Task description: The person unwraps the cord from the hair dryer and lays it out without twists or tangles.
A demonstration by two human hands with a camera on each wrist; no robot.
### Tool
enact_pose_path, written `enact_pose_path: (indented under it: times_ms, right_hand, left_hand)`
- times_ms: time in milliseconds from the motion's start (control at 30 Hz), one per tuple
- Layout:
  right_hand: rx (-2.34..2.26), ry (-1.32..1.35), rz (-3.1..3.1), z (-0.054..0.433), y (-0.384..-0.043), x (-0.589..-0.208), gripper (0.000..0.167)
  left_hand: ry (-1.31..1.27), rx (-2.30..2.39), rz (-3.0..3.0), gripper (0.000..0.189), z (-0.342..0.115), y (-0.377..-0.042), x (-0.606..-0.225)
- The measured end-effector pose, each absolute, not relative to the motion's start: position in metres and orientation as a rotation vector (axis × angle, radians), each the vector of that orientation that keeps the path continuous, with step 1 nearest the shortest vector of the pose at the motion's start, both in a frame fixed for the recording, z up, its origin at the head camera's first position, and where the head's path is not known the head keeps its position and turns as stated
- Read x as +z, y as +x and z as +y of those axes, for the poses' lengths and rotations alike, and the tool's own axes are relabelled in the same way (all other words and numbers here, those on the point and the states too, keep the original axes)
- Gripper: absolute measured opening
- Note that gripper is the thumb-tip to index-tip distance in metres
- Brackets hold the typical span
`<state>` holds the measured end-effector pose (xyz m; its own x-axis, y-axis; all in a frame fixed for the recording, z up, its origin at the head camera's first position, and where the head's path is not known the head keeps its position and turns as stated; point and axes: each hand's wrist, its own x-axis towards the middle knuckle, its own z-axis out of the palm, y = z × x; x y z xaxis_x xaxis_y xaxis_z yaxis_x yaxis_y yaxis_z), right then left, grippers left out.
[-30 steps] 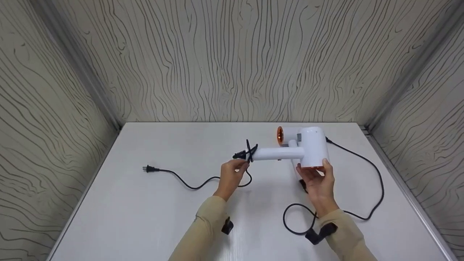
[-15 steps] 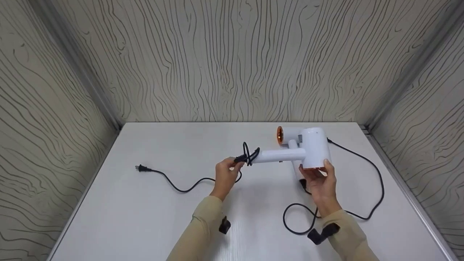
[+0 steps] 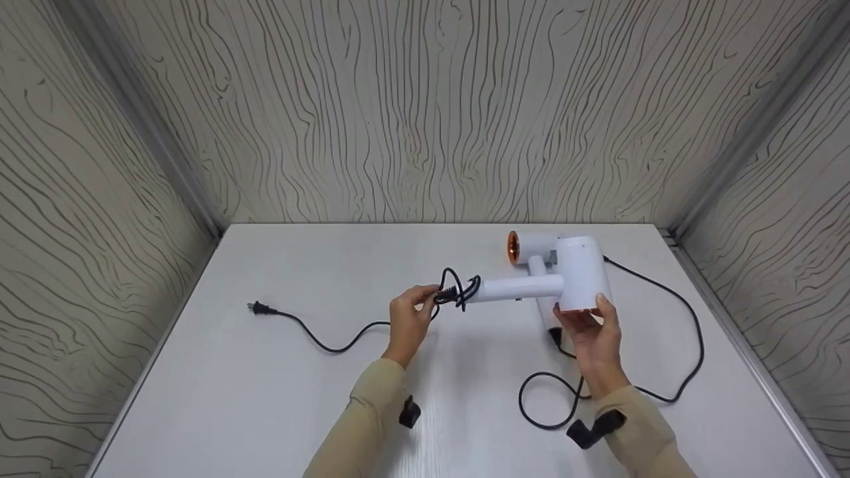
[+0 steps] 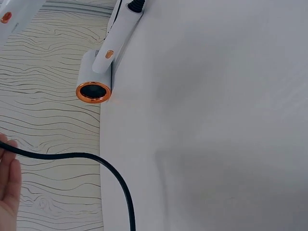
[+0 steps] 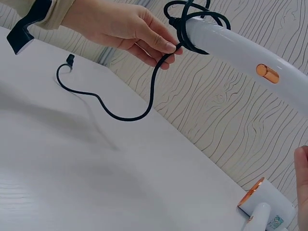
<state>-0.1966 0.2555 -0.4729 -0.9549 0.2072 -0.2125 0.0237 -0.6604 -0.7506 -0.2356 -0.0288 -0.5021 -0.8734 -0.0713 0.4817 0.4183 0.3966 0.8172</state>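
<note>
Held above the table, a white hair dryer (image 3: 584, 272) has its handle (image 3: 521, 288) pointing left. My right hand (image 3: 594, 338) supports its barrel from below, at the orange-rimmed end. Black cord (image 5: 153, 89) winds in loose loops about the handle's end. My left hand (image 3: 409, 322) pinches this cord between thumb and fingers, just left of the handle; the right wrist view shows the pinch. From there the cord trails down and left to a two-pin plug (image 3: 262, 308) on the table.
A second white hair dryer (image 3: 531, 247) with an orange rim lies behind the held one. Its black cord (image 3: 698, 332) curves along the table's right side and loops near the right forearm. Wood-patterned panels (image 3: 425, 113) enclose the white table (image 3: 232, 411).
My left hand shifts left and slightly down, and the cord loops change shape around the handle. The plug slides a little left, then rests. The held hair dryer drifts slightly right and down.
</note>
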Motion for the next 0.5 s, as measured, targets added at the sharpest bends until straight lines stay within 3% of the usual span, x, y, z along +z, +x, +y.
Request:
enact_pose_path:
  times_ms: [500]
  right_hand:
    - [2.683, -0.486, -1.288, 0.2548, -0.1978, -0.4755, 0.037]
  left_hand:
    - [-0.245, -1.563, -2.123, 0.012, -0.0351, -0.2328, -0.5038]
